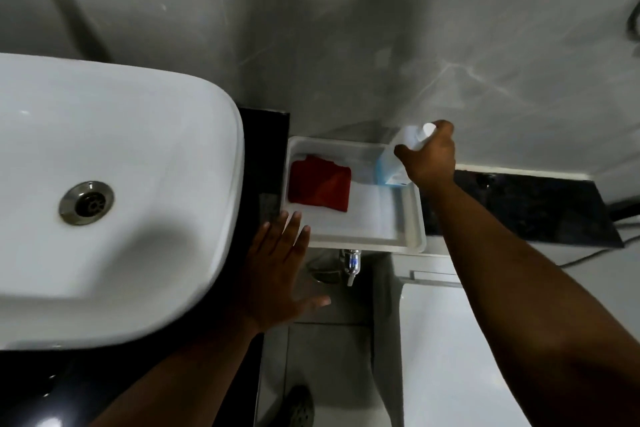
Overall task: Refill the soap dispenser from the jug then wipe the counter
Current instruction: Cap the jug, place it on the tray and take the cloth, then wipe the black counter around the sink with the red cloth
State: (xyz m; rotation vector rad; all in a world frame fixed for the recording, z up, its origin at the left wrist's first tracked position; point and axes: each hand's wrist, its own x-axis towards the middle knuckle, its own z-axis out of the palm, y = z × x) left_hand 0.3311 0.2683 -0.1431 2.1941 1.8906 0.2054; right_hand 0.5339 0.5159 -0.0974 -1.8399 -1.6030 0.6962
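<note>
A white tray (412, 218) sits on the dark counter (266, 149) to the right of the sink. A folded red cloth (320, 185) lies in the tray's left half. At the tray's far right corner stands a translucent jug (388, 166) with blue liquid and a white cap. My right hand (429, 156) grips the jug near its neck from the right. My left hand (280, 270) is spread flat, fingers apart, over the counter edge at the tray's near left corner, holding nothing. No soap dispenser is visible.
A white basin (138, 184) with a metal drain (86, 203) fills the left side. A grey wall rises behind the tray. Below the tray hangs a metal valve (351, 262). A black counter strip (519, 204) lies to the right, and the floor shows below.
</note>
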